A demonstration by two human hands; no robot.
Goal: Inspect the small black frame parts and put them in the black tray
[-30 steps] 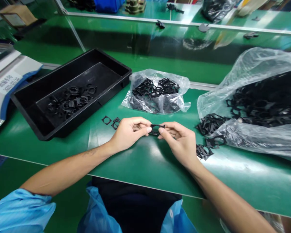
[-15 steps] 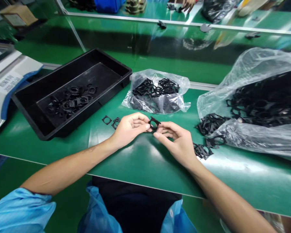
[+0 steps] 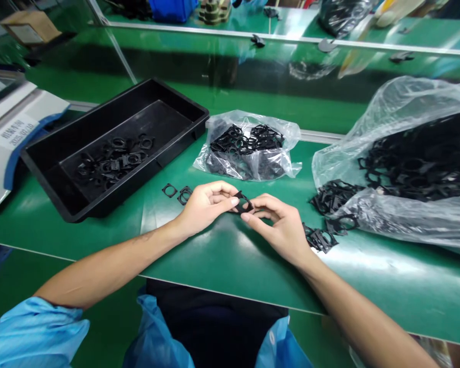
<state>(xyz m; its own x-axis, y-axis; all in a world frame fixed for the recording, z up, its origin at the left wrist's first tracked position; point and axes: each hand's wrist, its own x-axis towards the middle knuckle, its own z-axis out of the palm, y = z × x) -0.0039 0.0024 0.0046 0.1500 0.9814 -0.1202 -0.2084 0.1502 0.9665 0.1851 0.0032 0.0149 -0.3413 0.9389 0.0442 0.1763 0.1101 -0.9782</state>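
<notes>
Both my hands meet over the green table (image 3: 222,255) just above its surface. My left hand (image 3: 205,207) and my right hand (image 3: 281,227) pinch the same small black plastic frame part (image 3: 243,203) between their fingertips, tilted on edge. Two more loose black frame parts (image 3: 177,192) lie on the table just left of my left hand. A small heap of the same black parts (image 3: 319,238) lies right of my right hand, spilling from a large clear bag.
A black tray (image 3: 99,202) holding several black parts sits at the left. A small clear bag of parts (image 3: 249,148) lies behind my hands; a large clear bag of parts (image 3: 410,158) fills the right. A white and blue machine (image 3: 11,133) stands far left.
The black part went from lying flat between my fingertips to tilted up on edge. My right hand shifted slightly left and down. The bags and tray stayed put.
</notes>
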